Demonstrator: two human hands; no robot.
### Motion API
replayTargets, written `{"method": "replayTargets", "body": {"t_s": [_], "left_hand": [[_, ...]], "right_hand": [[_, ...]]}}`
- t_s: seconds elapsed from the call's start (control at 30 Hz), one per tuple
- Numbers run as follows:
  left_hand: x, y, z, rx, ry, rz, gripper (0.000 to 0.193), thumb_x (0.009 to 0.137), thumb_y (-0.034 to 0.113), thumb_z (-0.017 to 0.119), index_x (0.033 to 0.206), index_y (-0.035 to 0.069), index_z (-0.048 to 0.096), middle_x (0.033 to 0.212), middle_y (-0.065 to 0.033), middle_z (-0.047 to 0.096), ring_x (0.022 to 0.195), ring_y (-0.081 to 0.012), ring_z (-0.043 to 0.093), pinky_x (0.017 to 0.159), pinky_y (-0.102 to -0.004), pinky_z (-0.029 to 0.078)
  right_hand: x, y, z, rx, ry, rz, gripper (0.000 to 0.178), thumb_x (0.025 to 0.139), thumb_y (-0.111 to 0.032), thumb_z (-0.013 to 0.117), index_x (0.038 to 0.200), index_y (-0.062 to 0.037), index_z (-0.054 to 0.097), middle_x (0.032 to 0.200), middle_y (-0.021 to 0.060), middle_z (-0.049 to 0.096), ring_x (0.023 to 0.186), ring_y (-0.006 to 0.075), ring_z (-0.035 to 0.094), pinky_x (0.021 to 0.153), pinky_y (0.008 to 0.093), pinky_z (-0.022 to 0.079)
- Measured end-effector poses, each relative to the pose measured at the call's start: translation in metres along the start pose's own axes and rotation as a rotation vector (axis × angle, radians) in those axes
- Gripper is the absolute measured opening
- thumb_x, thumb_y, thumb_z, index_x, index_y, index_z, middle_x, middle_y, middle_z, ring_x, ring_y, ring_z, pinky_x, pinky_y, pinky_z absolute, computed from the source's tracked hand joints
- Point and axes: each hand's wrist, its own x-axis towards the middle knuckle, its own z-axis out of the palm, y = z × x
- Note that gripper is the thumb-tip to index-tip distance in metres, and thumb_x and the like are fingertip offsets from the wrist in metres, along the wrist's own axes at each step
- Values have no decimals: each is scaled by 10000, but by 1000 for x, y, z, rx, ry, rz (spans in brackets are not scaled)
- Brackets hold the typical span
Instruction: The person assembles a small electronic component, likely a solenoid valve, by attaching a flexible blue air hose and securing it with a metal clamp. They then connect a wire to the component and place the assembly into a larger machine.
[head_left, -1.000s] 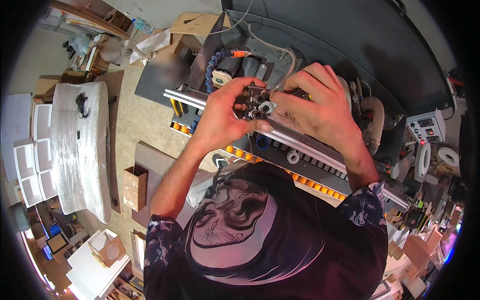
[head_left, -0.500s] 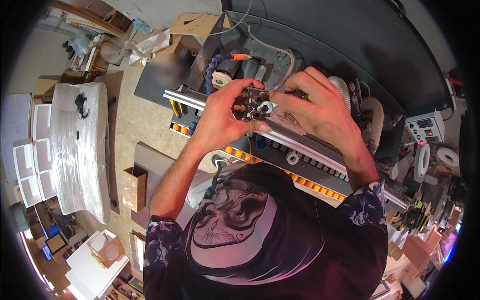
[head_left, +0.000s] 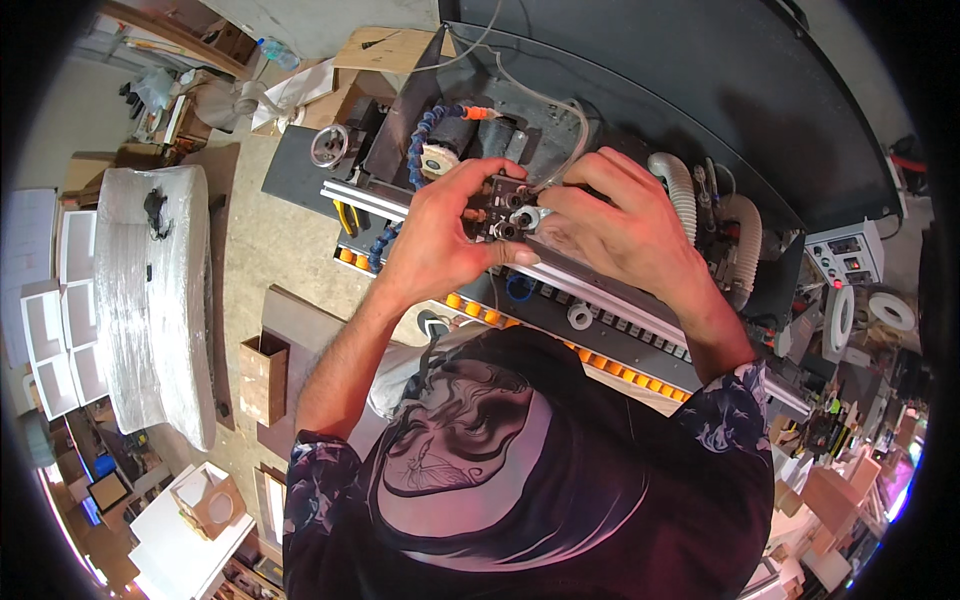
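L hand (head_left: 437,235) has the blk block (head_left: 505,206) now, fingers over the top edge, thumb along the bottom, grip closed round its L side. Block's up in midair over the rail (head_left: 610,298), ports & a silvery fitting (head_left: 526,217) facing up. R hand (head_left: 635,220) is in from the other side, fingers curled, tips right at the block's R edge; can't tell if they're pinching anything or how wide the gap is. Clear tube (head_left: 583,130) loops down behind, its end lost near the R fingertips. Behind the L hand: blue seg. hose (head_left: 418,145) w/ orange tip. White corr. hose (head_left: 677,190) just beyond the R hand. Below the rail, a white ring (head_left: 580,316), plus a row of yellow rollers (head_left: 475,311) along the machine's near edge. Yellow-handled tool (head_left: 346,214) off left, by the rail's end.
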Motion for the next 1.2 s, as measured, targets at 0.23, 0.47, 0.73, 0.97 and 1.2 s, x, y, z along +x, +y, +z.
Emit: {"method": "replayTargets", "body": {"t_s": [0.23,0.47,0.73,0.97,1.2], "left_hand": [[-3,-3,5,18,0,-5,823,652,178,1022,1362,52,624,1243,-96,730,1087,-218,746,907,-363,602],[-5,-4,7,-47,25,28,844,648,186,1024,1379,52,624,1243,-73,737,1065,-198,746,884,-346,608],[-5,-8,6,66,11,64,925,653,300,1035,1416,28,589,1288,-86,721,1134,-154,714,933,-313,600],[-7,-7,10,139,56,76,903,661,253,1025,1418,21,591,1344,-99,688,1184,-188,712,930,-324,623],[-8,-11,12,171,83,94,894,647,220,1027,1408,24,602,1330,-99,685,1165,-191,721,918,-323,631]], "right_hand": [[-2,0,2,-79,22,-60,364,719,-233,909,1006,-86,741,918,44,585,783,257,622,667,390,496],[-3,4,10,-127,132,-115,273,706,-233,851,915,-135,705,859,0,563,734,210,612,631,377,480],[-7,1,15,-189,147,-112,236,700,-241,820,856,-137,677,843,-20,569,703,187,584,608,356,446],[-11,3,23,-203,219,-117,250,697,-239,826,893,-131,714,860,-20,600,718,184,607,614,351,460],[-16,3,29,-234,214,-111,245,707,-248,828,901,-140,722,872,-27,603,716,176,608,609,352,461]]}}
